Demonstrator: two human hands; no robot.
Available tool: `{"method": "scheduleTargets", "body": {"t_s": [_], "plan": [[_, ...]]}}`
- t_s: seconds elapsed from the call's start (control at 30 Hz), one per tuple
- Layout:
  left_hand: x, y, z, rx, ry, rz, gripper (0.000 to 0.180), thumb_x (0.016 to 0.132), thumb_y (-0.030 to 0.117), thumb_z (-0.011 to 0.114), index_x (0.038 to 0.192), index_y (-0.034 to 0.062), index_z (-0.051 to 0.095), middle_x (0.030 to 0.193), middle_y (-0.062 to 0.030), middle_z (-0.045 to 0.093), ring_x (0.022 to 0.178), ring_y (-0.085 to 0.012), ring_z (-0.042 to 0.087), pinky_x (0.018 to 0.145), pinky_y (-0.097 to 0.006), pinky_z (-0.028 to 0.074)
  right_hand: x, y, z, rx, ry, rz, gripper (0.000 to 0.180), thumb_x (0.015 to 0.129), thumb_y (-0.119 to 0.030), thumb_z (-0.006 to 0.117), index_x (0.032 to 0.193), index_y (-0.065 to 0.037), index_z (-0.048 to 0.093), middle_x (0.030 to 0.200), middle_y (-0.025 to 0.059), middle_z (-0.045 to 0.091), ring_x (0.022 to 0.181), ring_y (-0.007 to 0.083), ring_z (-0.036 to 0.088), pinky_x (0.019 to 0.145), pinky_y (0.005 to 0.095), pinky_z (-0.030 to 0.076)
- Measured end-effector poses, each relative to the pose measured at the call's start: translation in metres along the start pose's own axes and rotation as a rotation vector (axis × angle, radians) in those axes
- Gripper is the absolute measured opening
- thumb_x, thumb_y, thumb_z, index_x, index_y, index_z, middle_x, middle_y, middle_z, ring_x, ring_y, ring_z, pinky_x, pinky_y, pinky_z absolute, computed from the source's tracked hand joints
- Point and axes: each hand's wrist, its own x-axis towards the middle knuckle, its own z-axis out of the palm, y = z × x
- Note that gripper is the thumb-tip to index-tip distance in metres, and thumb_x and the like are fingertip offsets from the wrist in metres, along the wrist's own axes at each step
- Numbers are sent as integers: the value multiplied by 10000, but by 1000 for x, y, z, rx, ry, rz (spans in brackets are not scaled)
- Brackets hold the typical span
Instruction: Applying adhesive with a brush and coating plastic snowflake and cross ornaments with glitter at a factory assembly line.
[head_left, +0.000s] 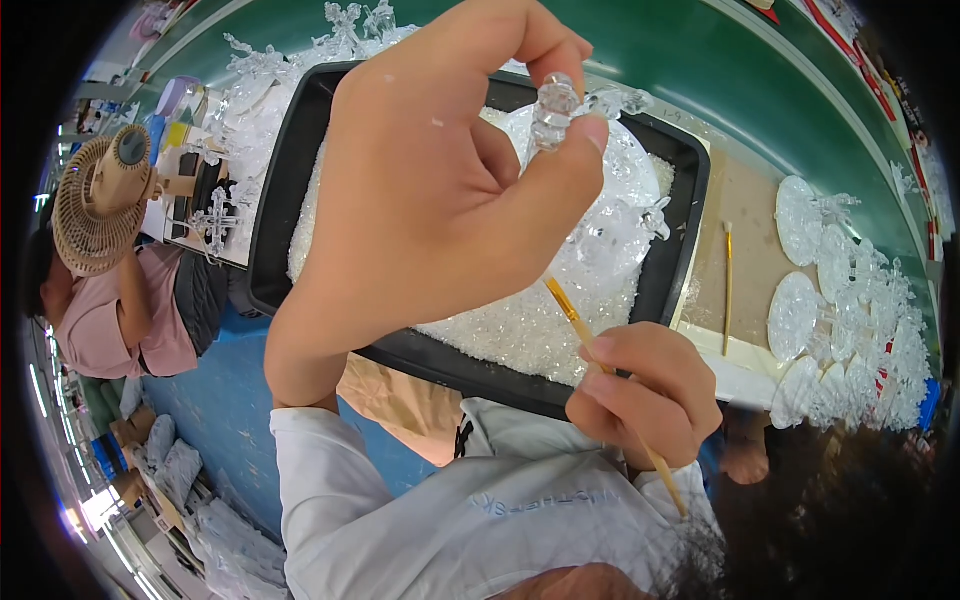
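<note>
Between thumb and fingertips, my left hand (430, 190) pinches a clear, faceted ornament (556, 110) above a black tray (440, 376). Behind that hand shows a round, whitish clear disc (632, 240) with small clear shapes at its edge. Whether the disc is joined to the pinched piece I cannot tell. My right hand (655, 395), lower and to the right, is closed round a thin paintbrush (655, 462) with a pale wooden handle and a gold ferrule. The brush points up toward the disc, and my left hand hides its tip. Glittering clear granules (500, 335) fill the tray.
A second brush (728, 290) lies on the board right of the tray. Clear disc-based ornaments (845, 300) crowd the far right, and more clear crosses (217, 220) stand at left. Beyond them are a beige fan (95, 200) and a person in a pink shirt (130, 310).
</note>
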Motion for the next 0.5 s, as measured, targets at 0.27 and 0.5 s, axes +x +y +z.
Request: {"method": "scheduleTargets", "body": {"t_s": [0.27,0.5], "plan": [[1,-3,2,-11,-5,-7,159,832,18,665,905,11,524,1111,-180,634,666,3,541,462,-151,414,2,1,6,19,20,5,368,620,125,736,954,20,620,909,230,656,685,276,686,566,312,574],[-3,-16,6,-72,1,118,146,866,-25,614,943,7,495,1193,-168,619,582,15,510,438,-157,444,0,0,9,55,4,62,353,644,10,785,973,34,657,940,199,651,752,321,684,613,370,582]]}}
